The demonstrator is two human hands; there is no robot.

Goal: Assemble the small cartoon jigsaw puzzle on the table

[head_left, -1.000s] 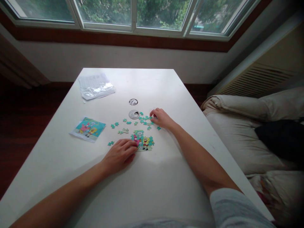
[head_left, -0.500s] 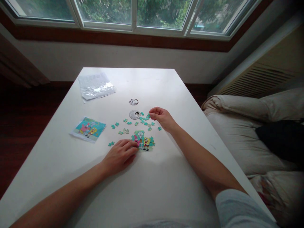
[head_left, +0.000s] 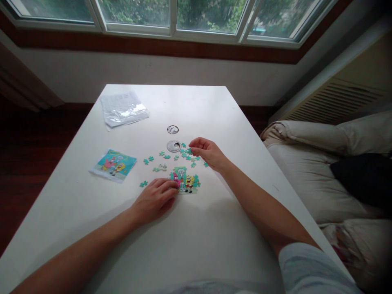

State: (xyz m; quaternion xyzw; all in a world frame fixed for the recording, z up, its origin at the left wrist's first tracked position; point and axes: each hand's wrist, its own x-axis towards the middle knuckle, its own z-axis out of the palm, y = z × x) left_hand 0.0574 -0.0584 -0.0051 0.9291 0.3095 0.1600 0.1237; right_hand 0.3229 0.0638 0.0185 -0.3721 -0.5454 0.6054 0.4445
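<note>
The joined puzzle (head_left: 189, 183) is touched on its left edge by the left hand (head_left: 157, 195), laid loosely open. Past the puzzle, loose pieces (head_left: 184, 154) are scattered. The right hand (head_left: 210, 154) is held nearest them, fingertips pinched; whether a piece is held cannot be told.
</note>
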